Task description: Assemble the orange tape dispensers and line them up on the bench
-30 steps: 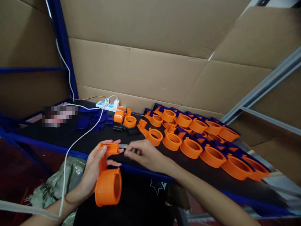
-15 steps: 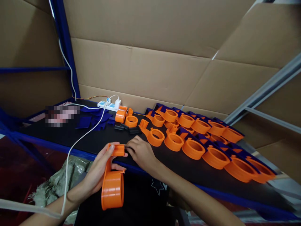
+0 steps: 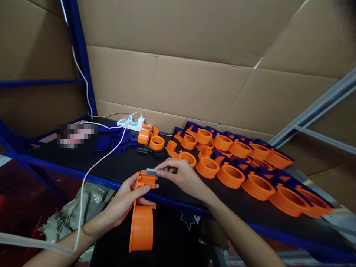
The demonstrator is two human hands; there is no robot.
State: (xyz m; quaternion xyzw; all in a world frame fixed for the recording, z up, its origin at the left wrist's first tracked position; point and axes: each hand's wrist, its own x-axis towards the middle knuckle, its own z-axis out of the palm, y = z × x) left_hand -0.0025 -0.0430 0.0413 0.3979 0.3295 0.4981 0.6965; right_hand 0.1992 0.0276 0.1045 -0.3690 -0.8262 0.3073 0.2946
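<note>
Just below the center of the frame, the left hand holds an orange plastic ring holder, thumb pressed on the front of its channel-shaped end and fingers closed behind it; the ring hangs beneath the fingers. The right hand pinches a grey toothed strip between thumb and fingertips, its teeth upward, just above the channel; whether strip and holder touch, I cannot tell. The left forearm slants up from the lower left of the frame, the right from the lower right, its hand bent toward the left.
</note>
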